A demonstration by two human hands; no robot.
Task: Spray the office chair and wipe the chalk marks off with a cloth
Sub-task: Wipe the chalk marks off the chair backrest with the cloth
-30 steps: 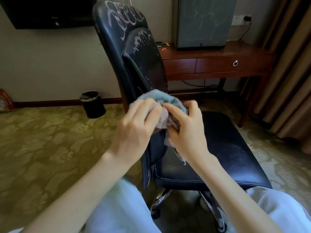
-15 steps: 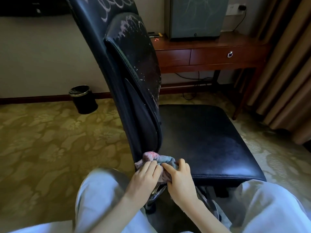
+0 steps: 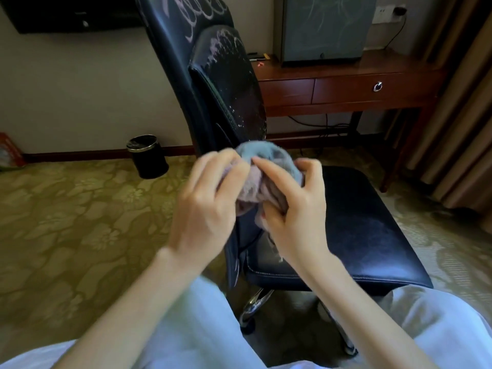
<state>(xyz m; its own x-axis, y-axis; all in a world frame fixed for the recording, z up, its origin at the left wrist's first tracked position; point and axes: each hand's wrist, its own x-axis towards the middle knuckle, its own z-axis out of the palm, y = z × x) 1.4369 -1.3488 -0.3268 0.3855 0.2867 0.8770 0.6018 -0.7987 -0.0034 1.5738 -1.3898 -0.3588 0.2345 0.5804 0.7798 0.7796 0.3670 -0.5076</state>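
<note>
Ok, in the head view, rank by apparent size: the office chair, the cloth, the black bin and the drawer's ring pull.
1. office chair
2. cloth, held close to the camera
3. black bin, farther away, so its true rank against the cloth is unsure
4. ring pull

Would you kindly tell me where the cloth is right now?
In the head view's centre, the cloth is bunched between the left hand and right hand, in front of the office chair backrest.
</note>
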